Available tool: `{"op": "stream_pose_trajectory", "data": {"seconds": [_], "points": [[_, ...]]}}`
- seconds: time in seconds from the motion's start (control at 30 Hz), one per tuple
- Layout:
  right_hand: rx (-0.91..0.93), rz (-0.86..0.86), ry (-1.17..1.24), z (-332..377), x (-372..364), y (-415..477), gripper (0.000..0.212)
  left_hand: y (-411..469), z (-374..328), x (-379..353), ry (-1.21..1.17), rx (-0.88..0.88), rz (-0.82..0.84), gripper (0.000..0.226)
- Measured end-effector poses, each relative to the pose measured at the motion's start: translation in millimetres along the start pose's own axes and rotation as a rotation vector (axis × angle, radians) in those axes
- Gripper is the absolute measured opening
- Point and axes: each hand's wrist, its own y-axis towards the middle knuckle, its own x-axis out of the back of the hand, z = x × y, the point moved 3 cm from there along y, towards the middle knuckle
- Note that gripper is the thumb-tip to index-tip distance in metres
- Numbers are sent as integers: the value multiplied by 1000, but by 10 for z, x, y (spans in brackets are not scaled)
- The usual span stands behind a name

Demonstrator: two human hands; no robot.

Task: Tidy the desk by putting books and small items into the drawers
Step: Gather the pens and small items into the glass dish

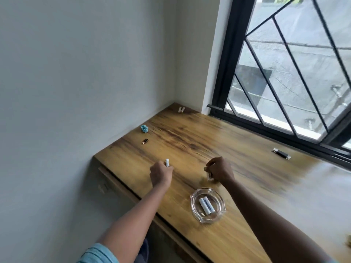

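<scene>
My left hand (pixel 161 173) grips a small white battery (pixel 167 162) upright, just above the wooden desk (pixel 247 168). My right hand (pixel 219 170) is curled round a small dark item (pixel 210 175) that is mostly hidden by the fingers. Near the front edge stands a clear glass ashtray (pixel 220 213) with two white batteries (pixel 206 205) lying in it. Closed drawers (pixel 106 185) sit under the desk's left end.
Along the left wall lie a small dark USB adapter (pixel 145 141), a teal clip (pixel 144 128) and two batteries (pixel 181 110) in the far corner. A black USB stick (pixel 281 153) lies by the window frame (pixel 284 137). The wall stands close on the left.
</scene>
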Motion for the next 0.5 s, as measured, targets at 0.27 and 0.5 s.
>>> {"op": "stream_pose_trajectory", "data": {"seconds": [0.27,0.5], "points": [[170,112,-112,-151,12,-415,7,-810,-267,-320,149,-44,146,31],[281,114,-304,-198,-84,-592,15,-1103,-334,-416,364,-168,187,23]]}}
